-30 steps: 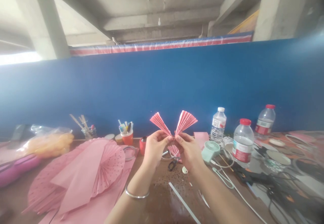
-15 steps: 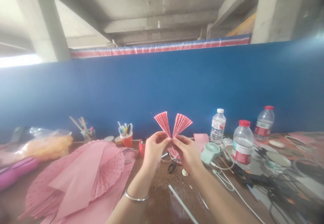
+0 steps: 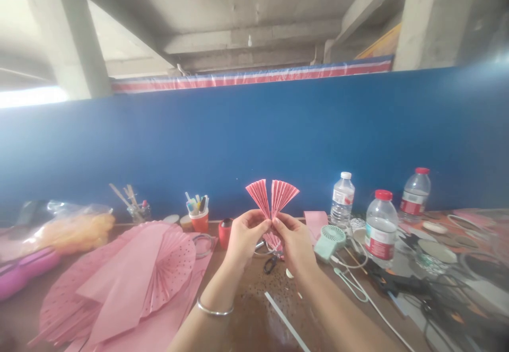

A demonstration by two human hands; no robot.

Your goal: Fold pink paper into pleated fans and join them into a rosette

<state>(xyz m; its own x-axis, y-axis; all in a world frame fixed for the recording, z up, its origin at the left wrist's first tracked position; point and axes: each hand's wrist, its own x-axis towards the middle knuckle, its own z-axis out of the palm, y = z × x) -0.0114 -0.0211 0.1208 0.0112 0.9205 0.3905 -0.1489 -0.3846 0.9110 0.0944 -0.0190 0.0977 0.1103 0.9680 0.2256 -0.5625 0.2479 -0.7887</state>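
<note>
Both hands pinch the narrow base of a pleated pink paper fan, held upright above the table. Its folds spread into two wings with a slim gap between them. My left hand grips the left side, thumb and fingers pressed together, and a silver bangle circles that wrist. On the other side, my right hand closes on the base, its thumb nearly meeting the left one. Below the hands lie dark-handled scissors, partly hidden, and another pleated pink piece.
At left, pink paper sheets and large punched fans are piled up. A cup of pens stands behind. On the right are a mint handheld fan, water bottles and tangled cables. A pale strip lies in front.
The two wings of the pleated paper have come closer together, narrowing the gap. Both hands keep their pinch and have shifted only slightly.
</note>
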